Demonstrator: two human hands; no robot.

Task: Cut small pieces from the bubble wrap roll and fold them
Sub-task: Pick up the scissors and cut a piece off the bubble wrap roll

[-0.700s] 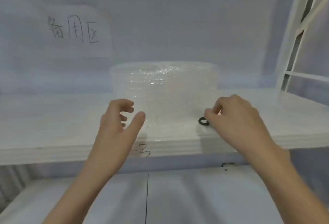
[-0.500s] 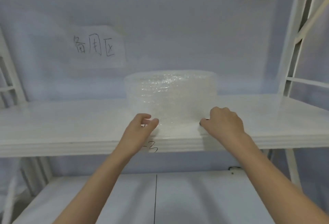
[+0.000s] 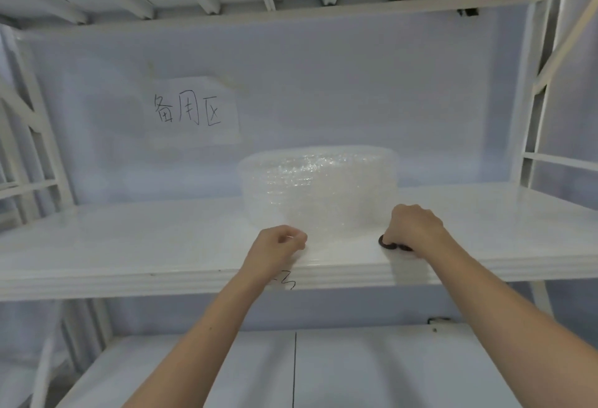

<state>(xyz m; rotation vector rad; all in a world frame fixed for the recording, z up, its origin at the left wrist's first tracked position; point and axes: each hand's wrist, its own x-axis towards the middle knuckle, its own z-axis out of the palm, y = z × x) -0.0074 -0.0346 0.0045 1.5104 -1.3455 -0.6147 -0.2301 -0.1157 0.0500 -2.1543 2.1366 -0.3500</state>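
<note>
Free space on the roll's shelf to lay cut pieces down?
Shelf is bare left of the bubble wrap roll out to the frame upright, and right of the right hand out to the right post. Crowded at the front middle: left hand at the roll's loose edge, right hand on dark scissor handles.

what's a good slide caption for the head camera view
Both hands reach onto a white shelf: left hand pinching the bubble wrap roll, right hand on dark scissor handles.

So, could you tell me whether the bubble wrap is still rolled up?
Rolled: the clear bubble wrap roll stands as one cylinder on the white shelf.
</note>
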